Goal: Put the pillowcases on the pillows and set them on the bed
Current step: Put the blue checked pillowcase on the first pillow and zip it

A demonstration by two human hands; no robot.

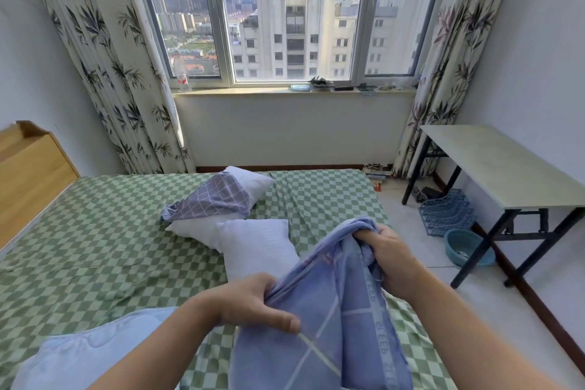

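I hold a blue pillowcase (335, 320) with white grid lines over the near edge of the bed (95, 250). My left hand (253, 304) pinches its bunched fabric at the lower middle. My right hand (389, 253) grips its upper edge. A bare white pillow (256, 247) lies on the green checked sheet just beyond my hands. Behind it lies a second white pillow (250, 180) with a grey grid pillowcase (215, 199) draped loosely across it.
A pale blue quilt (88, 355) lies at the bed's near left. A wooden headboard (28, 174) stands at the left. To the right of the bed are a folding table (506, 168), a blue rack (446, 212) and a teal basin (465, 247) on the floor.
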